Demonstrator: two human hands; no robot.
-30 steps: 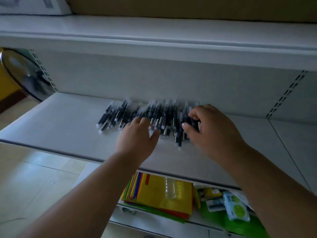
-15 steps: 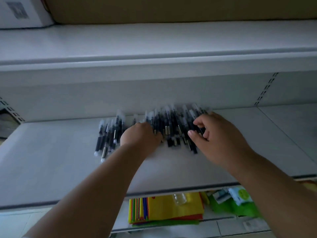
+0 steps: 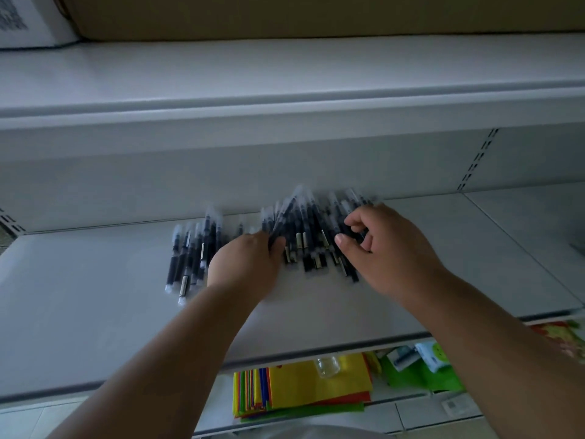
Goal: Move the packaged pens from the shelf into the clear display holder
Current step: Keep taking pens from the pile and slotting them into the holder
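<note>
Several black pens in clear wrappers [image 3: 304,236] lie in a loose spread on the white shelf [image 3: 95,296]. My left hand [image 3: 245,266] covers the middle of the spread, its fingers curled into the pens. My right hand [image 3: 384,248] is at the right end, thumb and fingers curled round a bunch of pens. A smaller group of pens [image 3: 190,255] lies apart at the left. No clear display holder is in view.
A second white shelf [image 3: 285,74] hangs above, with a cardboard box [image 3: 316,14] on it. Below the pen shelf lie coloured folders [image 3: 300,391], a small clear bottle [image 3: 327,365] and green packages [image 3: 421,369].
Both hands have closed in on the pens and gathered the middle and right ones into a tighter, raised bunch. The camera has tilted, so the shelf sits lower in view.
</note>
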